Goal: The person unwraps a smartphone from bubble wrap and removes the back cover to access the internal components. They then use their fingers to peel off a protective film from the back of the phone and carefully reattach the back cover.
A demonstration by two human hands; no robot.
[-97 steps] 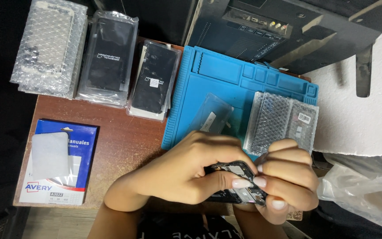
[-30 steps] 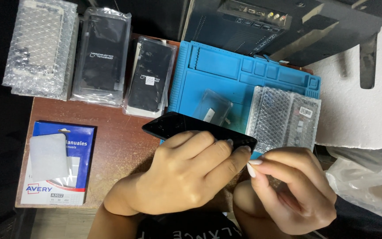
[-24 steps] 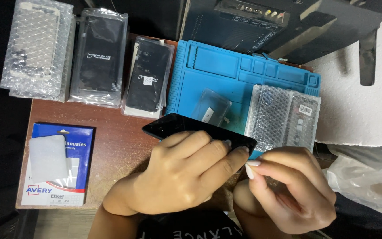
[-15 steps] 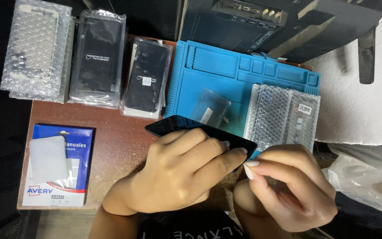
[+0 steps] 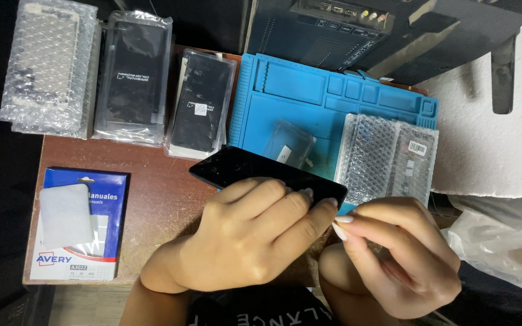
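My left hand (image 5: 252, 232) grips a black phone screen panel (image 5: 243, 169), holding it flat above the near edge of the blue work mat (image 5: 309, 96). Its fingers lie across the panel's near side. My right hand (image 5: 403, 256) is curled beside the panel's right end, thumb and forefinger pinched together at the corner next to my left fingertips. Whether they pinch something thin I cannot tell. A small clear plastic sleeve (image 5: 288, 142) lies on the mat just beyond the panel.
A bubble-wrapped part (image 5: 388, 154) rests on the mat's right side. Three wrapped screen panels (image 5: 131, 75) lie along the far left of the brown table (image 5: 158, 199). A blue label pack (image 5: 80, 223) sits near left. White foam (image 5: 496, 139) and a plastic bag (image 5: 502, 241) lie right.
Three seconds ago both hands worked a small dark part close together. Now my left hand holds the black panel flat, and it has drifted slightly left while my right hand stays pinched at its corner.
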